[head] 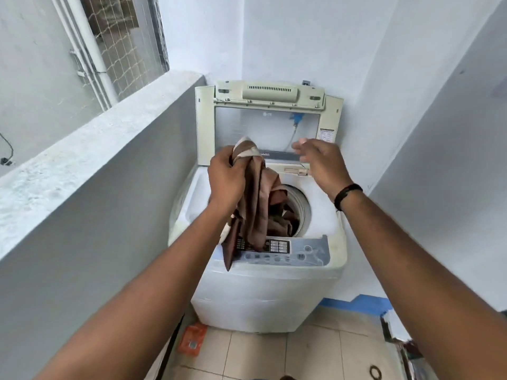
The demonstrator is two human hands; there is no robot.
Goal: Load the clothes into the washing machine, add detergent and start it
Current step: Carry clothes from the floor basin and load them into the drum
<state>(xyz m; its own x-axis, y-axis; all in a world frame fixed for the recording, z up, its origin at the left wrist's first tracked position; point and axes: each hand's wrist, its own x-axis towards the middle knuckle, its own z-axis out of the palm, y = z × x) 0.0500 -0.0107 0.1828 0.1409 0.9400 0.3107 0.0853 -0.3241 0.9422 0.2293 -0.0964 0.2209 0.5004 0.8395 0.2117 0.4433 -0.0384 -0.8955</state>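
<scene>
A white top-loading washing machine (263,294) stands in the corner with its lid (205,127) raised against the wall. My left hand (226,176) grips a brown cloth (256,204) above the drum opening (300,207). The cloth hangs down, partly inside the drum and partly over the control panel (285,250). More brown fabric lies in the drum. My right hand (321,160) hovers over the back right of the machine with fingers relaxed and holds nothing. A black band sits on that wrist.
A grey parapet wall (96,165) runs close along the left. An orange packet (192,338) lies on the tiled floor beside the machine's left foot. A dark ring (375,372) lies on the floor at lower right, near some blurred objects.
</scene>
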